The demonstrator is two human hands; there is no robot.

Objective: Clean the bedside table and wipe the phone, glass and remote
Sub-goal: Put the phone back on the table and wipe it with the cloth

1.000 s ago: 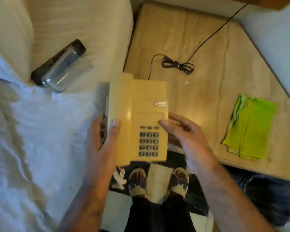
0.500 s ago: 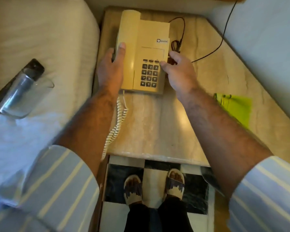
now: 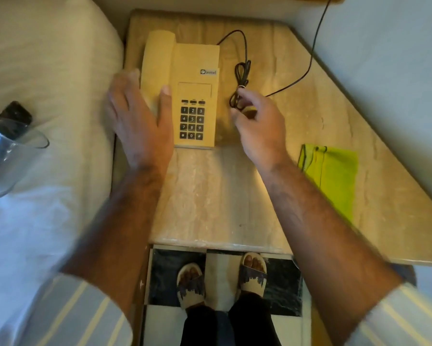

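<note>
A marble-topped table (image 3: 210, 196) is standing between a bed (image 3: 47, 58) and a wall. The left hand (image 3: 137, 121), blurred, is lying flat with fingers spread against the phone (image 3: 185, 91) handset; the right hand (image 3: 259, 128) is pinching the bundled black cord (image 3: 241, 81) just beside the phone. A green cloth (image 3: 332, 176) is lying near the table's right edge. On the bed, the glass (image 3: 12, 151) is lying tipped, partly covering the dark remote (image 3: 16, 113); both are partly cut off.
</note>
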